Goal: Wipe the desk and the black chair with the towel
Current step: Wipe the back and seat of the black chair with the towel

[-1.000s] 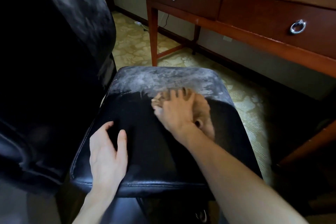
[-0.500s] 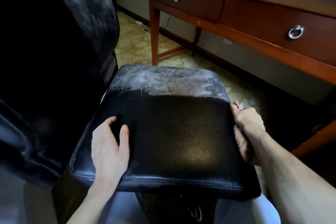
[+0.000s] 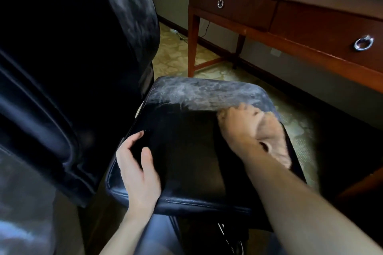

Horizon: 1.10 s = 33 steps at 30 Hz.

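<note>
While the right hand (image 3: pixel 242 128) presses a tan towel (image 3: pixel 273 136) onto the far right part of the black chair (image 3: pixel 186 151) seat, the left hand (image 3: pixel 137 168) lies flat on the seat's near left corner, its fingers straight and slightly spread and its thumb apart from them. The right hand is blurred, but its fingers look bent over the bunched towel and grip it; the cloth shows past the hand on the right side and trails back along the seat's right edge. A pale, dusty band (image 3: pixel 207 93) runs across the far edge of the seat, just beyond the right hand, and the seat nearer the person is dark and glossy. At the left, the chair's tall padded back (image 3: pixel 72 68) rises, greyish with dust near its top. Beyond the chair stands the wooden desk (image 3: pixel 310 16), well apart from the seat, with a metal ring pull on its left drawer (image 3: pixel 220 3) and another on its right drawer (image 3: pixel 363 43). Patterned yellowish carpet (image 3: pixel 176 56) covers the floor between the chair and the desk.
</note>
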{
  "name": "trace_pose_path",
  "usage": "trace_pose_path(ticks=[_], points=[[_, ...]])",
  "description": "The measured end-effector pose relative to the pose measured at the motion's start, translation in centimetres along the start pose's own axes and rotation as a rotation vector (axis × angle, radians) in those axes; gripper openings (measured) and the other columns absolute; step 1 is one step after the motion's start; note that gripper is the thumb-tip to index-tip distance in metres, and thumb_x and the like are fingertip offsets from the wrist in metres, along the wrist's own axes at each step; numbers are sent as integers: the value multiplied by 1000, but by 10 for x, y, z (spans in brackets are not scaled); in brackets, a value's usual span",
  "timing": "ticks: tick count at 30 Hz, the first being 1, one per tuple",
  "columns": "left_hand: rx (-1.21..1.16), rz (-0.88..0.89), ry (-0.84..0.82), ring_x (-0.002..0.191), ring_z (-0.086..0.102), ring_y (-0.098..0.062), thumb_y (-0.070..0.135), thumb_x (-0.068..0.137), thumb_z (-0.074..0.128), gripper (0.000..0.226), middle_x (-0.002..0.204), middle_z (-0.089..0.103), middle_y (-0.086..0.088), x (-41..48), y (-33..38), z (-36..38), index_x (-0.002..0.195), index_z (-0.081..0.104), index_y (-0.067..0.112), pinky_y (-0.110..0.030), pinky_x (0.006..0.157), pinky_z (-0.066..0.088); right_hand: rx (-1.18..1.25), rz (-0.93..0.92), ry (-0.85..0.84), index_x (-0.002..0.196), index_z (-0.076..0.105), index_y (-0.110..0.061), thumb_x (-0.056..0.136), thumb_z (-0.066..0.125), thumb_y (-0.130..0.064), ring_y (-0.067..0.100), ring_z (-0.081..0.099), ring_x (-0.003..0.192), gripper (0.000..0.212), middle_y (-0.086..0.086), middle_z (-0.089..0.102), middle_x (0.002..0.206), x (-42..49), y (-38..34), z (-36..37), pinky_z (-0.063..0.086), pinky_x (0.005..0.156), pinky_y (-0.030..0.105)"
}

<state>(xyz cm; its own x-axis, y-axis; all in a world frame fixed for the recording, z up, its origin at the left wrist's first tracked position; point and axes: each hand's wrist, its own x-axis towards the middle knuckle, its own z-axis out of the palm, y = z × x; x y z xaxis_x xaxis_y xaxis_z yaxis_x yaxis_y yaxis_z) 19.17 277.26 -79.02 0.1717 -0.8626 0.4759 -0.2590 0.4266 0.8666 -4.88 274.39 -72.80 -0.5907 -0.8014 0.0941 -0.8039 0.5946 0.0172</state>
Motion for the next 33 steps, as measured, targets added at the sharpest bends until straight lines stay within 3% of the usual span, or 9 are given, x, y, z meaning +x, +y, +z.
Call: trace_pose_path(ticks=[8, 12, 16, 18, 21, 24, 26, 30, 33], points=[[-5, 229, 252, 125, 52, -44, 50, 107, 36, 49, 136, 52, -16, 0, -9, -4, 136, 48, 12, -66, 106, 40, 124, -311, 97, 117, 71, -15, 106, 40, -39, 31, 47, 117, 41, 8, 57, 120, -24, -165, 25, 19, 101, 54], [-19, 150, 308, 127, 51, -44, 57, 106, 36, 54, 137, 52, -18, 8, -8, -2, 136, 48, 13, -67, 107, 38, 235, -525, 72, 119, 69, -17, 102, 45, -44, 31, 47, 120, 40, 6, 58, 120, -38, -176, 14, 23, 105, 54], [-65, 146, 303, 129, 51, -42, 63, 104, 37, 69, 137, 51, -29, 5, -13, -3, 135, 47, 2, -68, 107, 38, 321, -845, -90, 98, 70, -25, 102, 46, -57, 24, 51, 116, 40, 1, 59, 104, -62, -150, -9, 25, 102, 50], [-82, 149, 296, 130, 50, -43, 65, 103, 37, 74, 137, 49, -32, 5, -13, -2, 135, 45, -1, -68, 108, 38, 388, -847, -177, 100, 66, -30, 100, 41, -64, 23, 55, 114, 41, -3, 59, 100, -62, -134, -28, 31, 103, 52], [-70, 170, 278, 131, 49, -41, 67, 102, 37, 78, 137, 48, -33, 6, -10, -1, 135, 44, -3, -60, 113, 36, 599, -634, -44, 123, 64, -34, 103, 37, -63, 28, 54, 120, 44, 0, 57, 113, -33, -125, -41, 36, 105, 55], [-85, 177, 260, 133, 49, -38, 67, 101, 38, 79, 138, 48, -30, 7, -11, -2, 135, 43, -5, -52, 115, 36, 261, -606, -172, 152, 37, -41, 96, 30, -77, 35, 28, 144, 67, 2, 40, 150, -8, -128, -22, 20, 112, 66], [-98, 167, 244, 134, 49, -38, 68, 101, 39, 83, 140, 48, -29, 7, -13, -4, 135, 43, -7, -53, 115, 36, 43, -652, -215, 155, 33, -41, 96, 30, -75, 39, 19, 146, 69, 4, 33, 157, -9, -129, 2, 16, 111, 71], [-122, 171, 233, 134, 48, -42, 70, 99, 40, 90, 140, 48, -30, 9, -14, -4, 135, 41, -12, -61, 115, 36, 65, -755, -58, 137, 58, -32, 99, 40, -53, 36, 31, 139, 47, 4, 50, 136, -35, -135, 1, 25, 107, 63], [-149, 195, 231, 133, 47, -48, 71, 98, 42, 91, 141, 47, -32, 12, -18, -6, 137, 41, -10, -70, 110, 34, 145, -1022, -56, 117, 67, -38, 89, 31, -61, 20, 43, 120, 51, -10, 58, 109, -66, -132, -9, 28, 98, 51]])
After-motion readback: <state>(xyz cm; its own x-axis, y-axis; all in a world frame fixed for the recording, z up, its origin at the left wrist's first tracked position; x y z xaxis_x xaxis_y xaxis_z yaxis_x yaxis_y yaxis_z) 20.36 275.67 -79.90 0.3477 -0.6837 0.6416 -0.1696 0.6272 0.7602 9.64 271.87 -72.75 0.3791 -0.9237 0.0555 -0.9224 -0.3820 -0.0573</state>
